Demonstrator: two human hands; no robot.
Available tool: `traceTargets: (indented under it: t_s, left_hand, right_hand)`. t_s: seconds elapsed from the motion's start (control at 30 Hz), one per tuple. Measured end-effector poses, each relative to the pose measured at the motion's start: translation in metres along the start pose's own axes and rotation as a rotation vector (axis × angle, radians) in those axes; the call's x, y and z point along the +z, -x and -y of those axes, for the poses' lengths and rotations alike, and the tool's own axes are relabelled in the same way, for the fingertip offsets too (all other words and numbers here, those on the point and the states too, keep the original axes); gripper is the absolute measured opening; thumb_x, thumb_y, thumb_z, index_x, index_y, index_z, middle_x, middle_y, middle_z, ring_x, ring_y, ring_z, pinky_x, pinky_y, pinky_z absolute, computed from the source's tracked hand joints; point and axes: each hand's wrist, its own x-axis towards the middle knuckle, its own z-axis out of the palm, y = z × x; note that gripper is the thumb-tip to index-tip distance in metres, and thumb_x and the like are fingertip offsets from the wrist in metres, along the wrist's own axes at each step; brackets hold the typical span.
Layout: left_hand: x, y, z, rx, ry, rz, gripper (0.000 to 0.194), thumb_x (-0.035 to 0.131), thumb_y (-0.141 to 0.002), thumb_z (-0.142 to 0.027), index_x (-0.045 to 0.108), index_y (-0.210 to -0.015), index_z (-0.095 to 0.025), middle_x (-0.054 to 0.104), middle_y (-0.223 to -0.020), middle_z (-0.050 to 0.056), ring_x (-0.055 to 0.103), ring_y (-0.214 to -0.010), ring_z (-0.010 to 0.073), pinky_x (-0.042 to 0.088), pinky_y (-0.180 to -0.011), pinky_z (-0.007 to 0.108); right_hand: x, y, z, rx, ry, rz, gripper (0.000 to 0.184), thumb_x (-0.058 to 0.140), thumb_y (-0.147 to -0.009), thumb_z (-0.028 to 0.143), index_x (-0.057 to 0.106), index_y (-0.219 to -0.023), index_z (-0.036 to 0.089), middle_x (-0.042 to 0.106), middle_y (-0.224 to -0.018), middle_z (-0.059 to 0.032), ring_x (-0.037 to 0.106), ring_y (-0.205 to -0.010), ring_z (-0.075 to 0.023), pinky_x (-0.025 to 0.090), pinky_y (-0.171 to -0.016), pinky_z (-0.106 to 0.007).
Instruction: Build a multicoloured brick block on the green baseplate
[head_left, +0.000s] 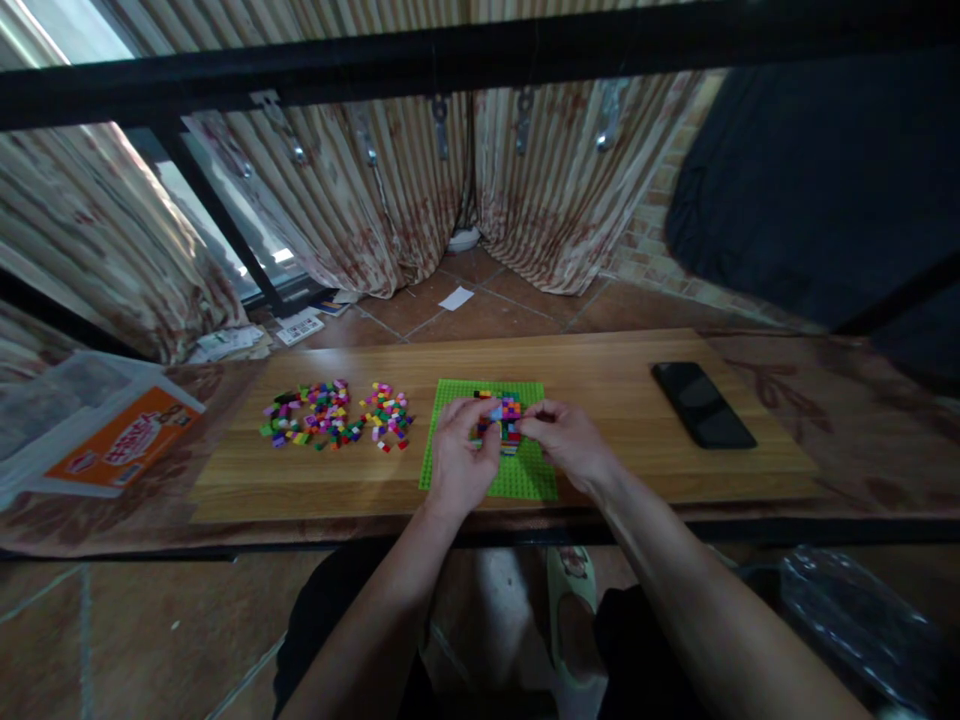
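Note:
A green studded baseplate (534,482) lies on the wooden board, with a block of multicoloured toy bricks (511,408) built up at its middle. My left hand (466,452) rests over the plate's left side, its thumb and index finger curled against the left of the brick block and partly hiding it. From the right, my right hand (566,438) reaches over the plate. Its thumb and forefinger are pinched together at the block's right edge; whatever sits between them is too small to make out.
Two loose brick piles, a larger one (319,412) and a smaller one (387,414), lie left of the plate. A black phone (703,404) is at the board's right. A clear plastic box (105,420) with an orange label stands at far left. A dark bar crosses above.

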Motion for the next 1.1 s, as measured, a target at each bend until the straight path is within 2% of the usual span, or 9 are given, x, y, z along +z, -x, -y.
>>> traceTargets:
  t_s: [0.1,0.2,0.3,0.4,0.6,0.73,0.83,0.97,1.1]
  left_hand:
    - [-0.002,-0.002,0.006,-0.110,0.059,-0.086,0.028,0.054,-0.082,-0.012,0.065,-0.107,-0.019,0.066,-0.099,0.006,0.062,-0.093,0.0178,0.050,-0.084,0.032]
    - [-0.003,-0.004,0.018,-0.301,0.092,-0.153,0.027,0.051,-0.084,-0.016,0.065,-0.107,-0.018,0.067,-0.102,0.007,0.063,-0.097,0.0192,0.050,-0.088,0.035]
    - [0.001,-0.003,0.031,-0.498,0.183,-0.124,0.026,0.049,-0.085,-0.020,0.066,-0.104,-0.016,0.070,-0.104,0.008,0.063,-0.101,0.0210,0.049,-0.093,0.038]
    - [0.007,0.000,0.040,-0.614,0.263,-0.034,0.028,0.048,-0.083,-0.018,0.067,-0.103,-0.016,0.072,-0.103,0.008,0.065,-0.099,0.0213,0.050,-0.093,0.039]
    - [0.013,0.006,0.038,-0.653,0.291,0.062,0.029,0.050,-0.080,-0.018,0.069,-0.103,-0.018,0.073,-0.102,0.006,0.066,-0.097,0.0201,0.053,-0.088,0.036]
    - [0.015,0.008,0.024,-0.656,0.372,0.097,0.027,0.052,-0.082,-0.020,0.067,-0.105,-0.017,0.073,-0.103,0.007,0.068,-0.092,0.0189,0.055,-0.081,0.033]
    - [0.015,0.006,0.018,-0.635,0.403,0.105,0.025,0.052,-0.084,-0.021,0.067,-0.104,-0.019,0.073,-0.103,0.006,0.068,-0.091,0.0180,0.056,-0.077,0.030]
    - [0.010,0.002,0.023,-0.601,0.344,0.016,0.024,0.054,-0.084,-0.022,0.067,-0.104,-0.018,0.072,-0.108,0.007,0.067,-0.096,0.0193,0.055,-0.079,0.032]
    - [0.006,0.000,0.029,-0.567,0.320,-0.019,0.025,0.056,-0.083,-0.023,0.067,-0.105,-0.018,0.071,-0.110,0.009,0.066,-0.099,0.0205,0.055,-0.082,0.034]
  right_hand:
    - [-0.003,0.000,-0.003,0.014,-0.045,0.014,0.027,0.072,-0.052,0.036,0.054,-0.062,0.020,0.041,-0.046,0.0104,0.028,-0.039,-0.0036,0.017,-0.039,-0.021]
    - [-0.014,-0.002,-0.003,0.024,-0.153,0.048,0.034,0.075,-0.053,0.043,0.051,-0.063,0.020,0.041,-0.049,0.0100,0.023,-0.039,-0.0025,0.013,-0.038,-0.021]
    - [-0.023,-0.007,-0.002,0.031,-0.187,-0.009,0.034,0.071,-0.056,0.044,0.048,-0.063,0.020,0.045,-0.053,0.0087,0.022,-0.039,-0.0021,0.012,-0.038,-0.020]
    - [-0.020,-0.011,-0.006,0.062,-0.120,-0.046,0.027,0.069,-0.059,0.041,0.054,-0.066,0.019,0.046,-0.052,0.0078,0.025,-0.039,-0.0030,0.014,-0.038,-0.019]
    - [-0.008,-0.016,-0.012,0.091,-0.110,0.006,0.026,0.069,-0.062,0.036,0.063,-0.080,0.018,0.050,-0.052,0.0067,0.031,-0.040,-0.0044,0.017,-0.039,-0.019]
    - [-0.020,-0.026,-0.009,0.095,-0.232,0.021,0.027,0.070,-0.063,0.034,0.063,-0.084,0.017,0.051,-0.054,0.0065,0.027,-0.039,-0.0035,0.018,-0.037,-0.019]
    - [-0.034,-0.033,-0.004,0.073,-0.284,-0.010,0.022,0.067,-0.068,0.031,0.063,-0.085,0.019,0.058,-0.063,0.0029,0.036,-0.043,-0.0056,0.031,-0.039,-0.020]
    - [-0.047,-0.034,0.002,-0.004,-0.403,0.037,0.016,0.064,-0.071,0.031,0.062,-0.084,0.021,0.066,-0.081,-0.0035,0.060,-0.069,-0.0131,0.054,-0.062,-0.025]
    - [-0.051,-0.028,0.004,-0.084,-0.559,0.087,0.018,0.064,-0.071,0.023,0.064,-0.089,0.023,0.066,-0.096,-0.0061,0.064,-0.101,-0.0187,0.054,-0.094,-0.032]
